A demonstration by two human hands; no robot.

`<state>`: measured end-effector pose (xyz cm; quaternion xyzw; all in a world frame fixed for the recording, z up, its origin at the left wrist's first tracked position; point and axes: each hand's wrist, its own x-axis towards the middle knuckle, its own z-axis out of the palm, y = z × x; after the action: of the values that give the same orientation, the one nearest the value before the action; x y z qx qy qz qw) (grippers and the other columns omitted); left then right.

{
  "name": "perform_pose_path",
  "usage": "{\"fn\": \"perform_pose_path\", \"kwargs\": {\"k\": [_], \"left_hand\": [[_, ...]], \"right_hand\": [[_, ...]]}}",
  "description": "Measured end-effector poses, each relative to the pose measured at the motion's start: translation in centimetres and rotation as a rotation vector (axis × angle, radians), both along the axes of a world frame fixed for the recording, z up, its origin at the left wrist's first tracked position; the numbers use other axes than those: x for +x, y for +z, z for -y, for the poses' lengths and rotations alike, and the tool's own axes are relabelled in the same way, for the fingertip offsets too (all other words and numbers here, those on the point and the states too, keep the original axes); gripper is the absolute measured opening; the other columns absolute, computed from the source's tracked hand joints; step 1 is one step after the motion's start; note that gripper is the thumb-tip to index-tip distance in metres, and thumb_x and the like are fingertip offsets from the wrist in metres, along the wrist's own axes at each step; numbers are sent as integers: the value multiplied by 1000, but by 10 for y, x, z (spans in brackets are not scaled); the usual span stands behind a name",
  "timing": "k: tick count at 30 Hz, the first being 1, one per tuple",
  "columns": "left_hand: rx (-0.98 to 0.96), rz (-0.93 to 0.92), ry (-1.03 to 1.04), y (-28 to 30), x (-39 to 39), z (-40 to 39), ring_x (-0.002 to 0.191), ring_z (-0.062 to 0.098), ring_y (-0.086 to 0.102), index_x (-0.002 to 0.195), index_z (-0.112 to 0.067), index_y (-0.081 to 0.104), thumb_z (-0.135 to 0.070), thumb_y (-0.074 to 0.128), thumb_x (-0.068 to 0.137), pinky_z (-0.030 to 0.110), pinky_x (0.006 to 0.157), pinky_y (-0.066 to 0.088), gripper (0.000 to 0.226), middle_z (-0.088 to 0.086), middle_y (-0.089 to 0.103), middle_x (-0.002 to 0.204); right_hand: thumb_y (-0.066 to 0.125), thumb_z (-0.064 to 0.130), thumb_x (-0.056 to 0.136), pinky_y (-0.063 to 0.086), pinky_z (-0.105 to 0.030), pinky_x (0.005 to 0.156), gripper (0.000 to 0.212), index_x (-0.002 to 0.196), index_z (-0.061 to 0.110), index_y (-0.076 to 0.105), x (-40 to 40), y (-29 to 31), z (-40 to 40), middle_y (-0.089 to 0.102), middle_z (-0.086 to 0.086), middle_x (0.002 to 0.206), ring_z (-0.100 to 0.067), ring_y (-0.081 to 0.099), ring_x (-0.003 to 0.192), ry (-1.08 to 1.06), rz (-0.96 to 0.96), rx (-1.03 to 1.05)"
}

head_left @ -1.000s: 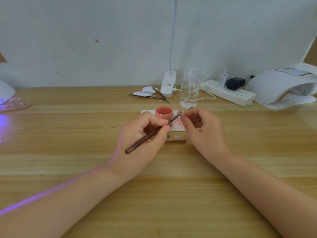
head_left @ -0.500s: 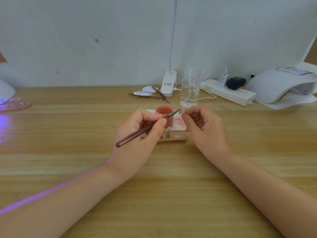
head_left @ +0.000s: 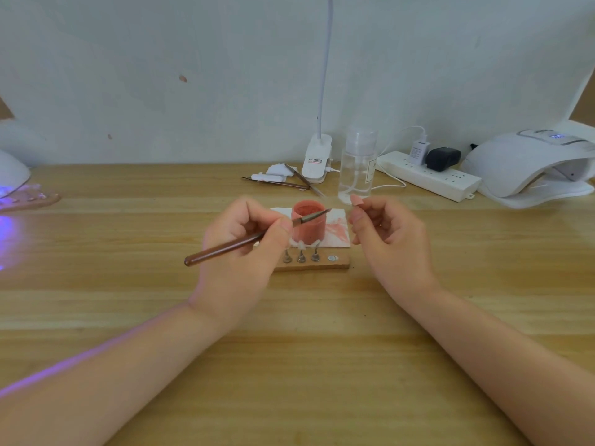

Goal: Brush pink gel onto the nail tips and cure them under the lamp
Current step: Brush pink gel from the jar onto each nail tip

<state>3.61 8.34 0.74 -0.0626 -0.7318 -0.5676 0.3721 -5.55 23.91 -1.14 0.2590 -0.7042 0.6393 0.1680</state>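
Two hands apart: brush left, nail tip right.

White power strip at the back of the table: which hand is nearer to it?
Right. The right hand, pinching a nail tip, sits in front of the power strip, slightly to its left; the left hand, holding the brush, is farther left.

The left hand hides the wooden stand's left end.
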Motion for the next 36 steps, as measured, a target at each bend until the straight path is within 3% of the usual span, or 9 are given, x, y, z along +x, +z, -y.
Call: {"fn": "perform_pose_path", "kwargs": {"k": [5, 7, 11, 17, 21, 25, 32, 36], "left_hand": [[96, 20, 31, -1, -6, 6, 55, -1, 54, 70, -14, 55, -5, 63, 84, 13, 54, 45, 18, -11, 62, 58], [138, 23, 26, -1, -8, 8, 53, 0, 52, 69, -15, 54, -13, 61, 80, 15, 53, 43, 12, -9, 61, 57], [158, 17, 39, -1, -9, 10, 55, 0, 52, 69, -16, 54, -16, 58, 78, 14, 58, 43, 10, -9, 61, 56], [151, 12, 40, -3, -11, 12, 55, 0, 53, 69, -18, 54, -17, 58, 78, 14, 58, 44, 10, -10, 61, 57], [127, 14, 28, -4, -12, 12, 56, 0, 52, 70, -18, 54, -17, 59, 79, 15, 57, 43, 11, -10, 60, 57], [127, 16, 25, -5, -12, 13, 56, 1, 52, 70, -19, 54, -17, 59, 79, 16, 57, 44, 11, -10, 61, 57], [134, 32, 26, -5, -12, 13, 53, 3, 50, 70, -17, 56, -18, 60, 78, 17, 53, 44, 9, -9, 62, 58], [134, 38, 27, -5, -11, 13, 53, 3, 50, 70, -17, 56, -18, 60, 79, 15, 52, 44, 9, -9, 62, 58]], "right_hand": [[65, 13, 88, 47, -16, 62, 14, 86, 27, 66, -4, -3, -2, 65, 8, 74, -2, 57, 64, 2, 73, 43], [68, 23, 85, 42, -18, 57, 6, 80, 26, 68, -9, -4, -4, 59, 10, 64, 0, 48, 57, -71, 95, 169], [70, 36, 81, 33, -25, 51, 17, 67, 28, 67, -15, -8, -9, 44, 16, 48, -3, 39, 47, -153, 155, 421], [72, 32, 79, 33, -28, 55, 14, 67, 26, 71, -14, -9, -6, 40, 15, 43, -7, 37, 49, -57, 191, 565], [73, 33, 79, 32, -25, 51, 13, 68, 27, 74, -14, -8, -6, 44, 14, 43, -5, 37, 45, -32, 203, 574], [76, 35, 77, 34, -24, 52, 11, 70, 28, 75, -15, -7, -8, 57, 5, 55, -3, 41, 47, 2, 263, 574], [81, 41, 68, 35, -7, 47, 13, 61, 37, 70, -18, -1, -14, 61, 24, 55, 10, 51, 53, 69, 310, 609], [82, 43, 63, 39, -8, 54, 11, 67, 39, 73, -18, 3, -19, 69, 13, 70, 4, 54, 61, 106, 297, 612]]}}
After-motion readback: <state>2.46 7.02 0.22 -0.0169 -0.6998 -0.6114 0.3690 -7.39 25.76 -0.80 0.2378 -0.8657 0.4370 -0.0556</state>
